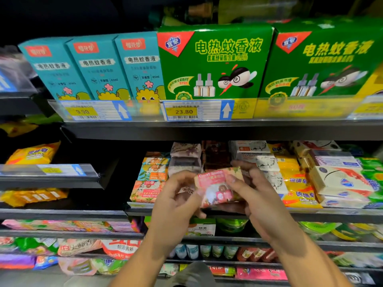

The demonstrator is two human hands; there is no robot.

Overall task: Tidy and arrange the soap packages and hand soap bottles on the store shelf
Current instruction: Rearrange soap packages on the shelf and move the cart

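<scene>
Soap package [216,188], pink, is pinched at its ends by left hand [176,196] and right hand [256,193] before the shelf [141,212].

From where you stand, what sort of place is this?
Very likely a shop aisle: yellow price tags sit on the shelf edge, matching green boxes line up above, and the left hand and right hand hold a pink soap package.
</scene>
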